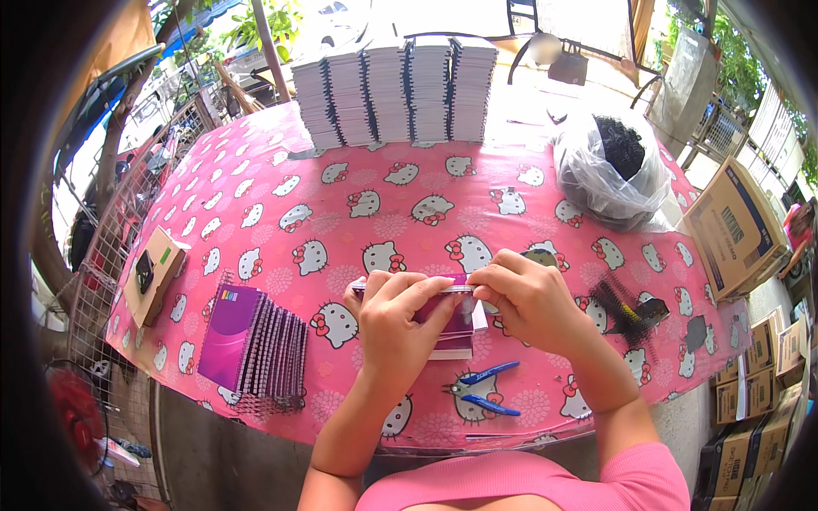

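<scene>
Near the front middle of the table, a purple notebook (460,328) is held on edge between my hands. My left hand (396,311) is closed around its left part, fingers over the top edge and thumb on the near side. The fingers of my right hand (528,298) pinch at the right end of that same edge. Whether a binding coil is between those fingertips is too small to tell. Just below the notebook lie blue-handled cutting pliers (486,393), jaws to the left. A row of spiral-bound purple notebooks (247,341) leans together at the left.
Tall stacks of spiral-bound notebooks (396,94) stand at the far side of the pink patterned tablecloth (341,213). A clear plastic bag (609,183) of black coils sits far right, beside a cardboard box (734,226). Loose black coils (626,311) lie right. A phone (145,271) rests on cardboard at left.
</scene>
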A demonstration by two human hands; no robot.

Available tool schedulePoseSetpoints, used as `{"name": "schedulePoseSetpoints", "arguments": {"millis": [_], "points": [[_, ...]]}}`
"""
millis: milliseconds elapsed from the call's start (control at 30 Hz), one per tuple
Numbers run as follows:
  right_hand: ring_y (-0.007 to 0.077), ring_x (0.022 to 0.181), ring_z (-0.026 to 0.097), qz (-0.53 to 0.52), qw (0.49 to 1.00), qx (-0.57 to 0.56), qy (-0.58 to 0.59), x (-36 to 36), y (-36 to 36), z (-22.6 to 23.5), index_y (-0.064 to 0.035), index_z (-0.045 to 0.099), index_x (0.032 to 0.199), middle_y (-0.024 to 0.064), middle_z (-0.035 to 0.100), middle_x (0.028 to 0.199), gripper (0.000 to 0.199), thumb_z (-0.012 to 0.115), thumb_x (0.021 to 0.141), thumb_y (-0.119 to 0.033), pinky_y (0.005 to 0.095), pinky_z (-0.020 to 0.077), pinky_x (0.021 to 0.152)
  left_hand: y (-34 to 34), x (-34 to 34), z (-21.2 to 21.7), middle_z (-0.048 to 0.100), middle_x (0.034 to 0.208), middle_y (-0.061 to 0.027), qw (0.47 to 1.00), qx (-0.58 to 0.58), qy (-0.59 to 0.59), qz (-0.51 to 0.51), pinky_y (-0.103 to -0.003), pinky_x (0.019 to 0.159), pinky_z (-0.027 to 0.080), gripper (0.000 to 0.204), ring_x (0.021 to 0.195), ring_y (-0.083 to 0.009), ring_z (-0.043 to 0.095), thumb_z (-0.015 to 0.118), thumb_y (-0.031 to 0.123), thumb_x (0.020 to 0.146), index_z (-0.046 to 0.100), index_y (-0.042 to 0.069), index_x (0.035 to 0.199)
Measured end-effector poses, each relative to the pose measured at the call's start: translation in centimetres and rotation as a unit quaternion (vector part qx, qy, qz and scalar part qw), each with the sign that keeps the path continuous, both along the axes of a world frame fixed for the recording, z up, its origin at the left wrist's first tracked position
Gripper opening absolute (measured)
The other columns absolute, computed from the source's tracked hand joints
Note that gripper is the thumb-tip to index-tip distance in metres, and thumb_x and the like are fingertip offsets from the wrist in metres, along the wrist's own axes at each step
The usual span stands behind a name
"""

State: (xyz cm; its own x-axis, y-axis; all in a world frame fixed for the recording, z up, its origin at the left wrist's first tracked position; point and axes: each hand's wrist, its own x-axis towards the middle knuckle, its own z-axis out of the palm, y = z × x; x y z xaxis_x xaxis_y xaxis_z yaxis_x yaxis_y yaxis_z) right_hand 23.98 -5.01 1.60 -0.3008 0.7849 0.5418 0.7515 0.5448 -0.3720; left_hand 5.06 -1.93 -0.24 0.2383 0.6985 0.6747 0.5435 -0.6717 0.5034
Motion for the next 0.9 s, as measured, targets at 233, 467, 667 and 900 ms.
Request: {"name": "schedulePoseSetpoints", "arguments": {"millis": [233,467,667,900], "points": [[0.0301,0.082,0.063,-0.029,0.998,-0.050,-0.012,1.0,0.4,0.2,-0.0040,0.059,0.106,0.0125,0.061,0.095,0.029,0.070,0.081,-0.013,0.0370,0.0510,0.065,0.1,-0.4,-0.9,0.066,0.084,0.0047,0.999,-0.028,-0.013,-0.017,-0.038,0.088,0.029,0.019,0.087,-0.0158,0.058,0.080,0.023,0.072,0.074,0.017,0.089],[0.0342,0.103,0.061,-0.048,0.989,-0.065,-0.120,12.8,2.6,-11.3,-0.0021,0.057,0.111,0.0195,0.063,0.105,0.052,0.078,0.070,-0.026,0.0457,0.0503,0.084,0.5,-0.2,-0.6,0.066,0.083,0.0027,0.999,0.023,-0.021,-0.010,-0.038,0.085,0.034,0.030,0.088,-0.0175,0.058,0.083,0.026,0.068,0.072,0.013,0.092],[0.0284,0.094,0.063,-0.136,0.973,-0.135,0.125,10.2,5.8,-7.1,-0.0036,0.055,0.107,0.0112,0.064,0.100,0.047,0.077,0.067,-0.015,0.0407,0.0510,0.081,0.6,0.1,-0.7,0.066,0.084,0.0017,1.000,-0.003,-0.024,-0.014,-0.039,0.086,0.036,0.030,0.090,-0.0191,0.058,0.084,0.028,0.067,0.070,0.013,0.088],[0.0196,0.091,0.066,0.011,0.988,-0.151,0.043,7.0,6.7,-0.5,-0.0002,0.061,0.107,0.0092,0.067,0.094,0.033,0.075,0.078,-0.007,0.0405,0.0524,0.090,0.4,-0.3,-0.6,0.066,0.085,0.0004,0.999,-0.046,-0.018,-0.018,-0.039,0.086,0.036,0.029,0.089,-0.0192,0.058,0.083,0.029,0.067,0.067,0.012,0.084]]}}
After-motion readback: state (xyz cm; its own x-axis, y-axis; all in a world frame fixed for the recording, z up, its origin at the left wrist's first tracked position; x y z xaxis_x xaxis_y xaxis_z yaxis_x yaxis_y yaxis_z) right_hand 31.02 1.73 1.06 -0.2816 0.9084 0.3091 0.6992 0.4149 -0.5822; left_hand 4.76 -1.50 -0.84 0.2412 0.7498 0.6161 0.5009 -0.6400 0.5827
